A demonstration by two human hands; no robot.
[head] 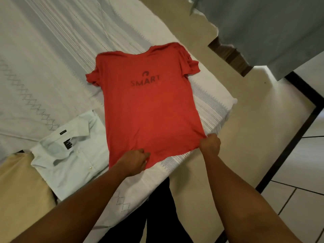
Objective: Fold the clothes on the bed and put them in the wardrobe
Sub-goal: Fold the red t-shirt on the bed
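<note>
A red T-shirt [149, 109] with a faint dark "SMART" print lies spread flat on the white bed [52, 58], neck away from me and hem toward me. My left hand [135, 159] grips the hem near its middle-left, fingers curled into the cloth. My right hand [210, 143] pinches the hem's right corner at the bed's edge. Both sleeves lie out to the sides, a little crumpled.
A folded white collared shirt [70, 151] lies on the bed left of the T-shirt. A tan cloth [21, 186] sits at the near left. Beige floor and tiles with dark borders [287, 142] run to the right. Grey fabric [263, 28] hangs at upper right.
</note>
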